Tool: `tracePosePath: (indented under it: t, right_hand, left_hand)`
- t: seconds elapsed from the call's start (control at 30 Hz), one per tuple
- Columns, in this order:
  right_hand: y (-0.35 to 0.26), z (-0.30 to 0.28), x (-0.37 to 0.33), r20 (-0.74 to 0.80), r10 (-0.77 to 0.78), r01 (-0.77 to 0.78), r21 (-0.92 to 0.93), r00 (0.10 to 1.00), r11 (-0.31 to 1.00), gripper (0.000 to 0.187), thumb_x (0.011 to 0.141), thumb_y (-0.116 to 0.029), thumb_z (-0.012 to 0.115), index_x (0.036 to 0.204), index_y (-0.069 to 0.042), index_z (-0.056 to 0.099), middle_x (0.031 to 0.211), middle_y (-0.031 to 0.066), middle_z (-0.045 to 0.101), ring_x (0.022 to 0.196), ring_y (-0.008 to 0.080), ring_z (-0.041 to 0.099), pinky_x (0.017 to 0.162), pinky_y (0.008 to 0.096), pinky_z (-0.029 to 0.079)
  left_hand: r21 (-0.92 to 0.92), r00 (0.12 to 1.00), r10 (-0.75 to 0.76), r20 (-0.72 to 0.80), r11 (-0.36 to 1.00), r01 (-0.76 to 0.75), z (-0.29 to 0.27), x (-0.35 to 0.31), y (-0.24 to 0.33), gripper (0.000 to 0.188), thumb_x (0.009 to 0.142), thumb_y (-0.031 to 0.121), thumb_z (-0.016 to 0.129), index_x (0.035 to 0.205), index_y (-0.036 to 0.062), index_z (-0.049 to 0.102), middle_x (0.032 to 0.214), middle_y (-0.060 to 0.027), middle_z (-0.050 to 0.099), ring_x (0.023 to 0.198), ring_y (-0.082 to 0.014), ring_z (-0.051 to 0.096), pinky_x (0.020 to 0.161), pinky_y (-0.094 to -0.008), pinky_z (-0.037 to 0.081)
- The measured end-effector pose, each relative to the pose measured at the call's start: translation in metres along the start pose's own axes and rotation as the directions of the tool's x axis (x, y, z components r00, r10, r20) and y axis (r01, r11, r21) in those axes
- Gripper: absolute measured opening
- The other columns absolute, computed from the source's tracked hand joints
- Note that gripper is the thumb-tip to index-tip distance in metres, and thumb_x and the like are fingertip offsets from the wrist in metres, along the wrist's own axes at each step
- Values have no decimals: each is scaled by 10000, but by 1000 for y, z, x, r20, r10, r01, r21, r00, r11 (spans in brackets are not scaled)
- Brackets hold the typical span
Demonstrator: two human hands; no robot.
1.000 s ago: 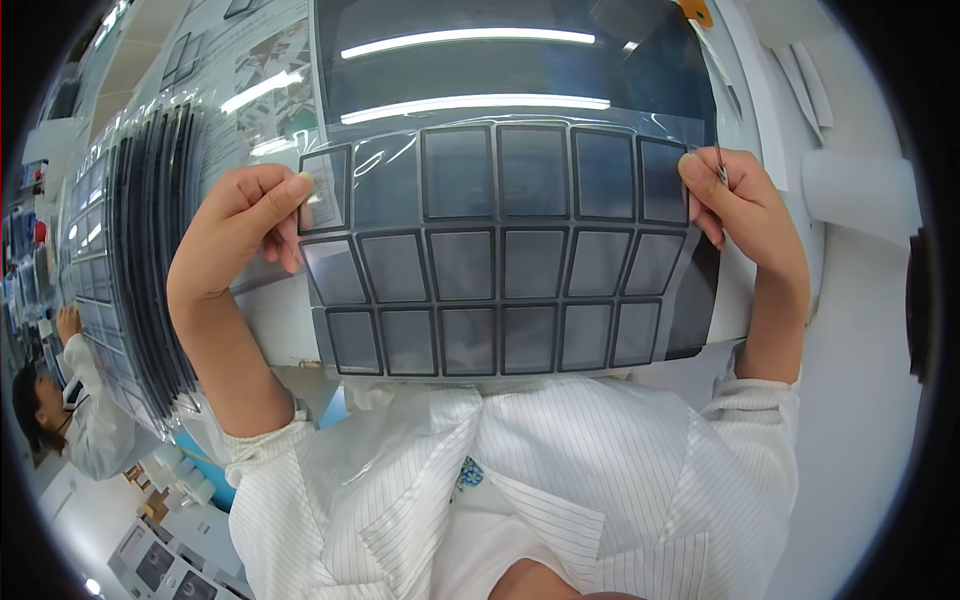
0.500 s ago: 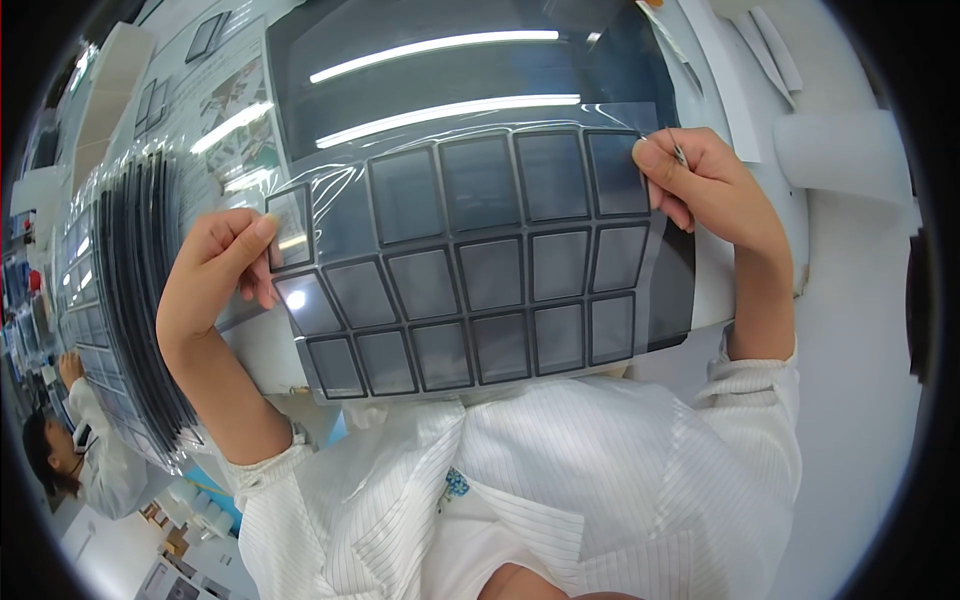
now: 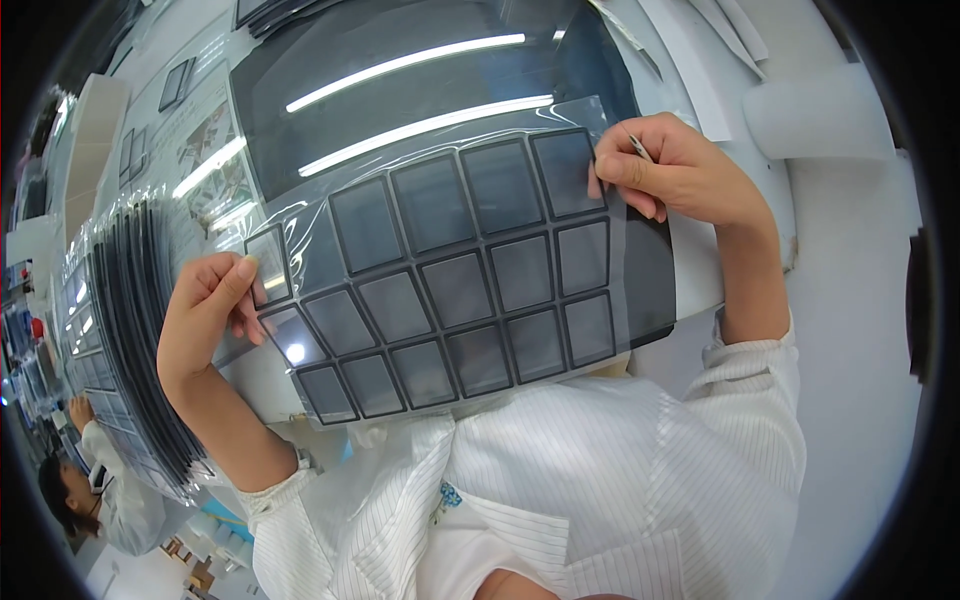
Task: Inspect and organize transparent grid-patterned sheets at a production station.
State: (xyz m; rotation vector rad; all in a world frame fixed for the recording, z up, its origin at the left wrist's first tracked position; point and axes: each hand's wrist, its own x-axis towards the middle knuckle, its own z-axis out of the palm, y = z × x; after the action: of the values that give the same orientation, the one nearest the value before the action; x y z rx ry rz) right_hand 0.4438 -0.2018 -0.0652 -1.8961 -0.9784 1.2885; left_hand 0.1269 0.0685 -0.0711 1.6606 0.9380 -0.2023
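A clear plastic sheet (image 3: pixel 322 248) carries three rows of dark-framed rectangular panels (image 3: pixel 431 205). It is stretched between my hands, above a dark glossy mat, and slopes down toward my body. At its left edge my left hand (image 3: pixel 210 305) pinches the film beside a framed panel. My right hand (image 3: pixel 675 170) closes on the upper right edge, with some fingers behind the film. A thin pointed metal tool, like tweezers (image 3: pixel 640 149), pokes out between that hand's fingers; most of it is hidden. One place in the top row, second from the left, has no frame.
The dark mat (image 3: pixel 400 65) lies beneath on the white table. A stack of similar panel sheets (image 3: pixel 150 330) stands at the left, with a co-worker (image 3: pixel 100 490) beyond it. Loose frames (image 3: pixel 177 84) lie at the far left; a white foam roll (image 3: pixel 815 112) is at right.
In the picture, the sheet and my right hand have shifted left, and the sheet's left end now sits lower. Both hands keep their hold. The surroundings have shifted in the view too.
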Motion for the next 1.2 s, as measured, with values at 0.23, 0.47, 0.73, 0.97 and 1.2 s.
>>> tracePosePath:
  t: [0.23,0.47,0.73,0.97,1.2]
  right_hand:
    - [2,-4,-1,47,11,-11,2,999,1000,321,942,-288,500,751,-47,592,553,-11,546,430,35,433,416,188,339]
    - [1,2,0,-14,34,-34,-12,999,999,356,948,-326,491,740,-57,597,487,-31,484,412,40,428,400,189,340]
    - [1,7,2,-84,9,-9,2,996,1000,379,943,-355,500,707,-68,578,489,-41,472,407,32,416,393,179,336]
    - [4,5,3,-62,4,-2,41,998,999,373,943,-346,501,693,-77,569,491,-45,472,409,25,409,390,171,326]
    - [5,4,3,-57,-28,33,83,998,996,380,941,-354,506,689,-77,570,494,-48,474,408,21,400,390,168,318]
  left_hand:
    - [16,1000,19,-8,1000,-19,0,-1,-2,351,932,287,516,683,41,540,477,-21,550,407,-86,537,401,-185,318]
    - [21,1000,0,-16,1000,0,2,0,1,349,936,305,513,697,53,539,472,-14,551,386,-79,528,375,-174,302]
    - [24,999,4,-43,1000,-3,1,0,-3,346,938,314,510,707,58,537,477,-22,559,378,-80,521,371,-174,299]
    - [-32,999,14,-50,999,-16,0,-1,-5,349,931,326,516,696,68,522,491,-4,533,387,-84,512,380,-179,326]
    - [-55,995,87,-43,994,-90,-9,-5,-8,343,937,314,511,691,75,518,524,6,526,407,-79,495,399,-187,329]
